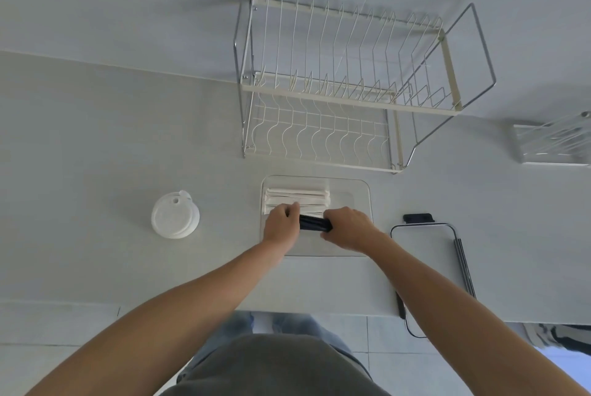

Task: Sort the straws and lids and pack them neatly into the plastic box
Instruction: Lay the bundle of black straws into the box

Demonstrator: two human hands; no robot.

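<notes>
Head view: my left hand (280, 223) and right hand (348, 226), each grip clamped on the black straws (315, 223), hold them over the box (363, 186) beside white straws (297, 195); uneven release could scatter them. Lids (175, 215) wait on worktop (96, 155).

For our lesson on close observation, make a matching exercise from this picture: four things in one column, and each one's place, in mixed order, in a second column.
Things
1. white straws
2. black straws
3. stack of lids
4. box lid

Places
A. on the counter, left of the plastic box
B. held between the left hand and the right hand
C. lying along the far side of the box
D. on the counter, right of the box

Pairs: 1-C, 2-B, 3-A, 4-D
</notes>
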